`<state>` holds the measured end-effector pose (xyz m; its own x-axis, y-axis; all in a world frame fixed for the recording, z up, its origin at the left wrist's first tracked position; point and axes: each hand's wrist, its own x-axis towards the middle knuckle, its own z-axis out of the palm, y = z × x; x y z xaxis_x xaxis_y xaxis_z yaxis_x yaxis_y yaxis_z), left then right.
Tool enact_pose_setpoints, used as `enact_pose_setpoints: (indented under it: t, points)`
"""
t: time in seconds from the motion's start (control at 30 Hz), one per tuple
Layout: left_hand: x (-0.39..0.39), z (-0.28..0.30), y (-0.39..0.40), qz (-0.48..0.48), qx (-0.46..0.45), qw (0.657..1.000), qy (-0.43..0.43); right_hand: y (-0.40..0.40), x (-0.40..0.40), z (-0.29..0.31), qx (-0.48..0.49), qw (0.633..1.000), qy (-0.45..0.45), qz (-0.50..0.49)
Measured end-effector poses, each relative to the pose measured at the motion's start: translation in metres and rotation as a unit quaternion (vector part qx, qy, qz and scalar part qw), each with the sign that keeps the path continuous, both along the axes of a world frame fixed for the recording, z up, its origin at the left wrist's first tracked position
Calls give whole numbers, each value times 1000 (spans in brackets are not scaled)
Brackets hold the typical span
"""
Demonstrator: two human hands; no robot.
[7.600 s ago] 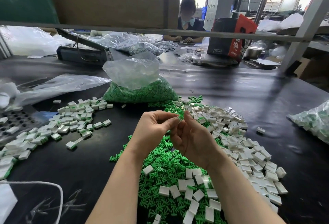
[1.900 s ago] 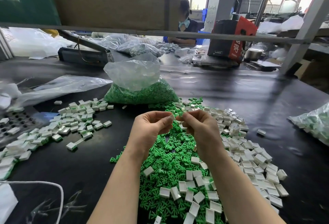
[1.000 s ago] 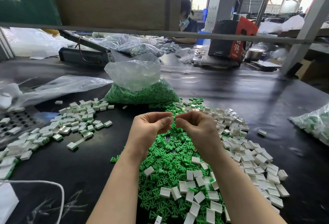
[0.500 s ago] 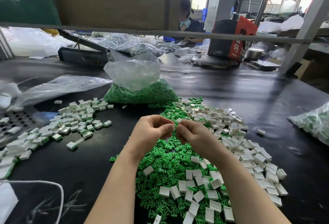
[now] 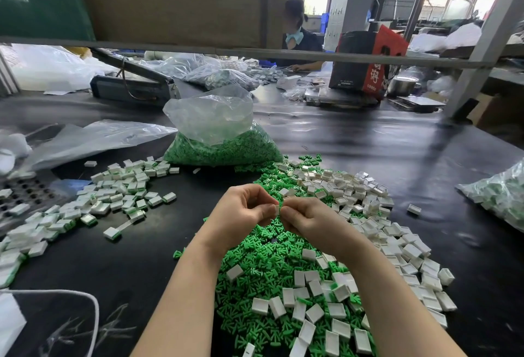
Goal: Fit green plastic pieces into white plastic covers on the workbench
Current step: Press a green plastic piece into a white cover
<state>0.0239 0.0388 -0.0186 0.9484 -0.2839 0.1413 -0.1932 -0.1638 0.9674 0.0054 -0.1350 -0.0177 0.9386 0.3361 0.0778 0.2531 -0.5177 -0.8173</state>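
Head view is showing the left hand [image 5: 241, 210] and right hand [image 5: 307, 219] meeting fingertip to fingertip above the green plastic pieces [image 5: 263, 260]. Both hands are pinching one white cover [image 5: 276, 209] between curled fingers; whether a green piece is seated inside cannot be told. Judged light, rigid and smooth, the cover is best gripped on its outer side walls. Loose white plastic covers [image 5: 368, 214] are lying rightward on the workbench [image 5: 382, 143].

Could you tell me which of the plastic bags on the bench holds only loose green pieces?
The upright bag just beyond the hands; the bag at the right edge holds white-and-green parts instead.
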Motion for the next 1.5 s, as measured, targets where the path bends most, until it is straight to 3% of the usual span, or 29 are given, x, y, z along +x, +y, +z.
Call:
enact_pose_setpoints:
  t: [0.73,0.97,1.2,1.5]
  points:
    - [-3,5,5,-29,99,994,-44,-3,-1,-1,-67,996,-30,42]
    - [-3,1,6,-33,3,999,10,-1,2,-3,26,999,-1,29]
    - [-6,4,2,-91,41,994,53,-1,2,-2,122,990,58,39]
    - [-8,5,6,-104,110,988,10,-4,0,2,21,998,33,45]
